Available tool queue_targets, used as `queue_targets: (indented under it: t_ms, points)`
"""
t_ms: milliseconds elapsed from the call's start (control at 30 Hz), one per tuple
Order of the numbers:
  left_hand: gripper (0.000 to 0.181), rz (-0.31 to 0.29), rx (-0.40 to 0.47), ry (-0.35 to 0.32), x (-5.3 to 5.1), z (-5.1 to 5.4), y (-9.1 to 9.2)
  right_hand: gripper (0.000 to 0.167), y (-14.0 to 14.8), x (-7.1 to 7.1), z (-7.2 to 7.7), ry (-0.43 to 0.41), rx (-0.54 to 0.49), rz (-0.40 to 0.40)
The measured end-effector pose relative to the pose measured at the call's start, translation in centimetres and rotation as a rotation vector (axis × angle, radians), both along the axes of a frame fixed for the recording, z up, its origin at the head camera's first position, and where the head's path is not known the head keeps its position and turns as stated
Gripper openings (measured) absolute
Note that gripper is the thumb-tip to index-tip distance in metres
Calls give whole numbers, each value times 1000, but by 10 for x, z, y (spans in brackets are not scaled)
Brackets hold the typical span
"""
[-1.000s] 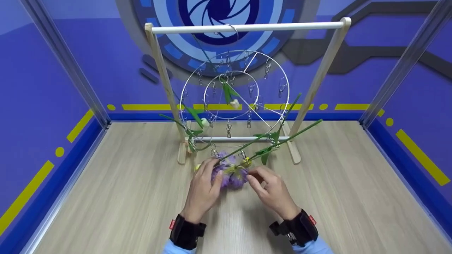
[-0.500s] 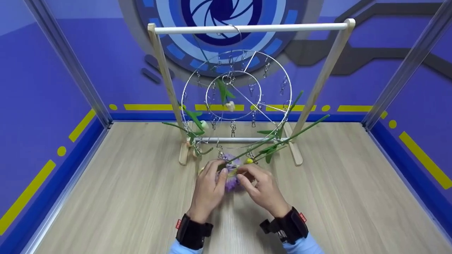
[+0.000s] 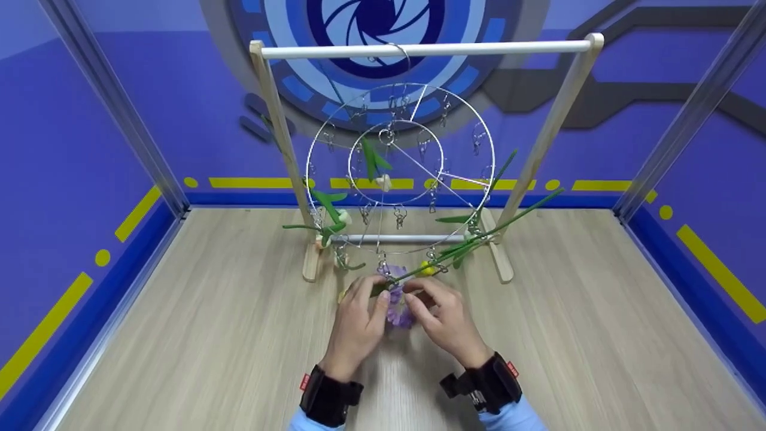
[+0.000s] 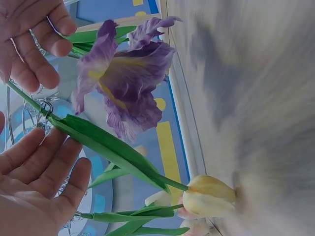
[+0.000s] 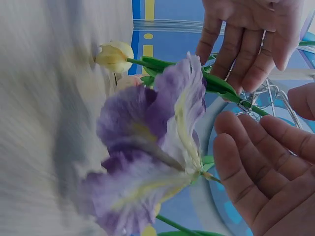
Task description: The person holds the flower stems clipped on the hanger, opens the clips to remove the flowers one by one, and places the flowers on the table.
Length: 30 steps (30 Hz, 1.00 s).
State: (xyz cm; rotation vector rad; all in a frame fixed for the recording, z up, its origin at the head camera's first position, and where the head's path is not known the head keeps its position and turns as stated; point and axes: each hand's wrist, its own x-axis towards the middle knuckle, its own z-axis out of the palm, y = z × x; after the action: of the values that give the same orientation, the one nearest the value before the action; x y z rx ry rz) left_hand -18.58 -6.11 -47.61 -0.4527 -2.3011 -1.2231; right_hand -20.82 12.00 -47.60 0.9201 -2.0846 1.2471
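Observation:
A pale yellow tulip [image 4: 209, 196] hangs from a metal clip [image 4: 46, 108] gripped on its stem, bloom pointing down in the left wrist view. My left hand [image 3: 357, 320] rests its nearly straight fingers against the leaf, its thumb apart from the stem. Facing it, my right hand [image 3: 446, 320] has loosely bent fingers beside the clip, and I see nothing pinched in them. Between and below the hands is a purple iris [image 5: 147, 142]; its stem passes behind the right fingertips in the right wrist view. Overhead, both hands partly hide the flowers.
A round wire hanger [image 3: 492, 149] with several clips hangs from the white bar [image 3: 479, 48] of a wooden rack [image 3: 565, 114]. White tulips [image 3: 383, 181] and a yellow bloom [image 3: 428, 267] hang around it. Long green stems [image 3: 526, 209] stick out to the right.
My right hand has moved left, closer to my left hand, and the iris shows less between them. The wire hanger has turned slightly, shifting its hanging flowers.

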Motion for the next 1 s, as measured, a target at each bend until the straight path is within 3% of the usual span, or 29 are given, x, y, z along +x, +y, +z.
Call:
queue_targets:
  t_ms: [300,467,733,1000]
  points:
    - [24,-40,53,37,2,2,2,21,-2,2,1,-55,-71,2]
    - [24,-100,127,22,1,4,3,25,-3,4,1,-110,-72,-33]
    - [26,-182,240,-106,4,8,2,22,-3,7,2,-184,-76,-30]
    - [30,-231,361,-176,4,11,4,14,-3,4,0,-172,-56,-40]
